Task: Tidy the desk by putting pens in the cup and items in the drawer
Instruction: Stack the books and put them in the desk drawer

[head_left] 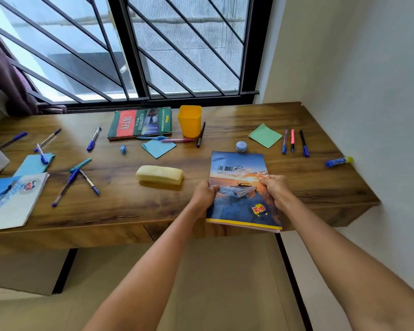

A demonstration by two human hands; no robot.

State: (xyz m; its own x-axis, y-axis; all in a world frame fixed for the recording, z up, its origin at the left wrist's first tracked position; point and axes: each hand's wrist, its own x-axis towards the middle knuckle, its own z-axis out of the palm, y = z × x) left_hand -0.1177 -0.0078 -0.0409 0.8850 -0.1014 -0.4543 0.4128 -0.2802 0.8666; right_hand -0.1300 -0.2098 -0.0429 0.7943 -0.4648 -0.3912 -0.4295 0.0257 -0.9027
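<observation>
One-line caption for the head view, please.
Both hands, left and right, hold a notebook over the desk's front edge, pens scattered around.

The desk [225, 130] is wood-grain board with a smooth, slightly shiny top. The notebook [239, 168] near the front edge has a glossy printed paper cover. The far cup [190, 121] is smooth yellow plastic. The green square [264, 135] on the right looks like matt paper. The curtain [7, 75] at far left is purple cloth.
</observation>
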